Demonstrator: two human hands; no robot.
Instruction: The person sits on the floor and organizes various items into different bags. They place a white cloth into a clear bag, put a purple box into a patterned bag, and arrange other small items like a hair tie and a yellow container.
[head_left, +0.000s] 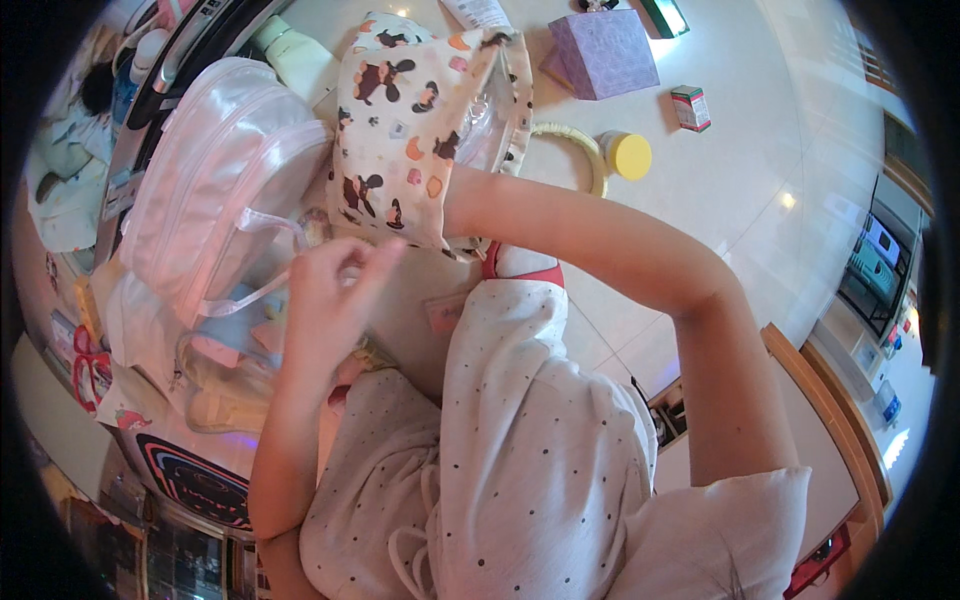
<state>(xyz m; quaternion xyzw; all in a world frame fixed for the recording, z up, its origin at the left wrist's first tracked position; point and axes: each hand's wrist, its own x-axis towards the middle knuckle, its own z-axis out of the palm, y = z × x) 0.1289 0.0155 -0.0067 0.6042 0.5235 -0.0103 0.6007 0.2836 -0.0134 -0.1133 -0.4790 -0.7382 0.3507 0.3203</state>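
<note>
My right forearm reaches into the mouth of a cream fabric pouch (382, 135) printed with brown cartoon animals. The pouch hides my right hand, so its fingers and anything in them cannot be seen. Some clear plastic (480, 124) shows inside the opening. Blurred by motion, my left hand (326, 292) is in front of the pouch's near left corner, thumb apart from its curled fingers, with nothing plainly held. Just beside it loops the strap (244, 298) of a shiny pale pink backpack (217, 172), which leans to the left of the pouch.
A purple box (607, 56), a small red-and-green carton (691, 109), a yellow-lidded jar (628, 155) and a yellow headband (596, 161) lie on the tiled floor (720, 202). A pale green bottle (292, 52) is behind the backpack. Red-handled scissors (90, 367) are at left.
</note>
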